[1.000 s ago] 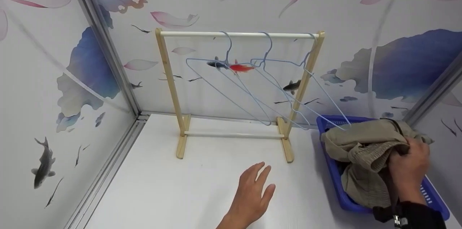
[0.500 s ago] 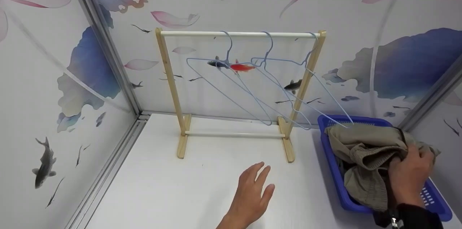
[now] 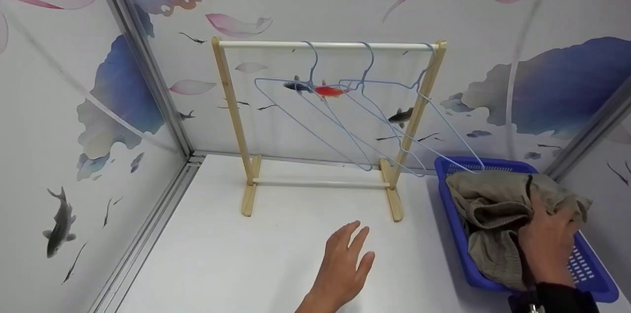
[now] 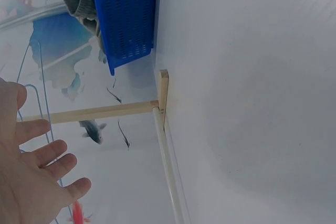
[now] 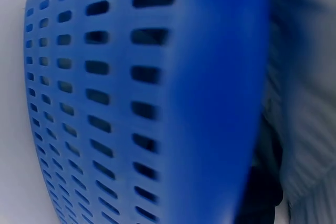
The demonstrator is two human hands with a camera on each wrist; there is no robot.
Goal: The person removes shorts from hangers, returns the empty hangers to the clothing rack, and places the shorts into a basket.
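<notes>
A khaki garment with a gathered, elastic-looking edge lies bundled in a blue plastic basket at the right. My right hand rests on its near right side, fingers spread over the cloth; the thumb is hidden. The right wrist view shows mostly the basket's slotted wall, with pale cloth beside it. My left hand hovers over the white table, fingers apart, holding nothing. In the left wrist view the same left hand appears with its fingers parted.
A small wooden rack with a white top rail stands at the back. Three blue wire hangers hang from it, the rightmost reaching over the basket's rim. Printed wall panels enclose the white table.
The garment has sunk lower into the basket. My right hand has loosened its grip on the cloth, spread its fingers and shifted slightly left. The left hand has stayed in place.
</notes>
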